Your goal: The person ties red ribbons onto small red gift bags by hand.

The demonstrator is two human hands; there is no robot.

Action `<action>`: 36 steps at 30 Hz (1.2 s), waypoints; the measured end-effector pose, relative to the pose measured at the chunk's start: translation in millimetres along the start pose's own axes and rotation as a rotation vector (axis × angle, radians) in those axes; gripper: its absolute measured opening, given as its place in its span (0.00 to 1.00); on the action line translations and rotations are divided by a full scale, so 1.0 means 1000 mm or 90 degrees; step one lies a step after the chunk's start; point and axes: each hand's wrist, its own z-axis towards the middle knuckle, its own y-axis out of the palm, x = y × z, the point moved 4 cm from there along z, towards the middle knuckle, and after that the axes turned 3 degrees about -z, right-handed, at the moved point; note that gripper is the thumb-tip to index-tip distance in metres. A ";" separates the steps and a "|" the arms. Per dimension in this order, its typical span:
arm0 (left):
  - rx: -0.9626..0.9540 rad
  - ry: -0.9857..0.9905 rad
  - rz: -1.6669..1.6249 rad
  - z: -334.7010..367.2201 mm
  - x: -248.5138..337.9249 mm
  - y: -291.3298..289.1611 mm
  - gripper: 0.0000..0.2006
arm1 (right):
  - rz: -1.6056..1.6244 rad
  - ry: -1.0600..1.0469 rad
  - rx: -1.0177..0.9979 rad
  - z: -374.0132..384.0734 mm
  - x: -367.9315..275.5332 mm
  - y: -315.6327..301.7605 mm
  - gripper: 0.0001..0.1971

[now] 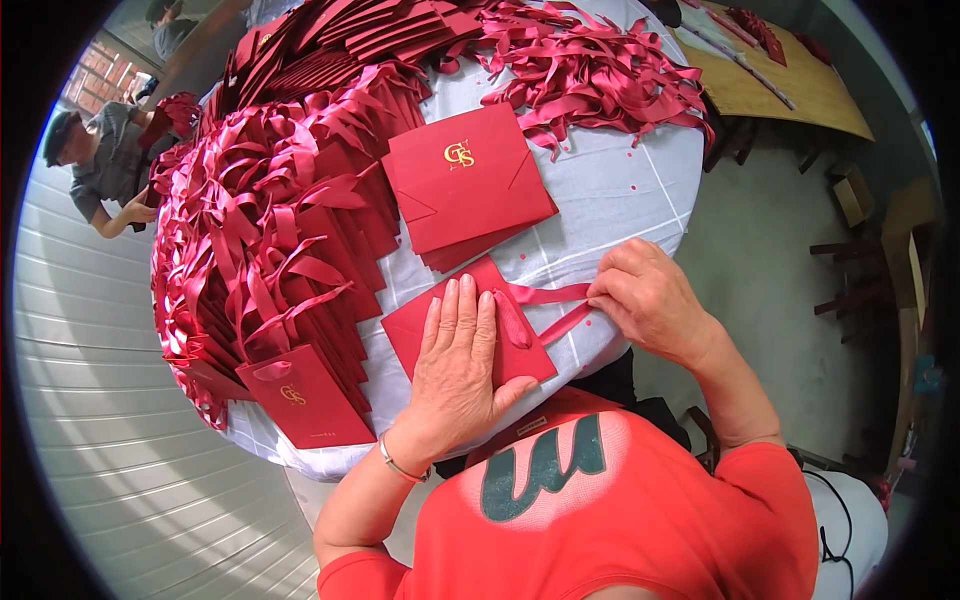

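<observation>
Flat on the table in front of me lies a red paper gift bag (407, 329). My left hand (459, 352) rests on it palm down, fingers stretched out and pressing it to the cloth. Off the bag's right edge, my right hand (643, 297) pinches the end of a red ribbon loop (548, 295), drawn taut away from the bag. A second ribbon loop (512, 320) lies on the bag beside my left fingers. Just beyond sits a small stack of flat red bags (462, 185) with a gold emblem on top.
Overlapping ribboned bags (290, 230) fill the table's left side. Loose red ribbons (610, 75) are heaped at the far right, and more flat bags (350, 40) at the back. A white cloth (655, 180) covers the round table. Another person (110, 160) works at the far left.
</observation>
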 end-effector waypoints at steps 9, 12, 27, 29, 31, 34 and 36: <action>-0.001 -0.004 -0.025 0.003 0.001 -0.004 0.51 | 0.063 0.044 -0.049 0.001 0.008 -0.013 0.07; -0.006 0.002 -0.030 -0.002 -0.003 -0.003 0.52 | 0.169 0.218 0.027 -0.009 0.033 -0.023 0.06; -0.002 0.004 -0.036 -0.001 -0.003 -0.006 0.53 | 0.076 0.080 -0.060 -0.001 0.011 -0.011 0.12; 0.001 0.003 -0.040 -0.001 -0.003 -0.006 0.53 | 0.091 0.050 -0.089 0.004 0.012 -0.010 0.12; 0.000 0.003 -0.043 -0.001 -0.003 -0.006 0.53 | 0.106 0.020 -0.117 0.009 0.015 -0.008 0.11; 0.005 0.006 -0.044 -0.001 -0.003 -0.005 0.53 | 0.084 -0.045 -0.111 0.020 0.016 -0.011 0.10; 0.008 0.002 -0.043 -0.002 -0.004 -0.005 0.53 | 0.071 -0.049 -0.159 0.028 0.017 -0.012 0.08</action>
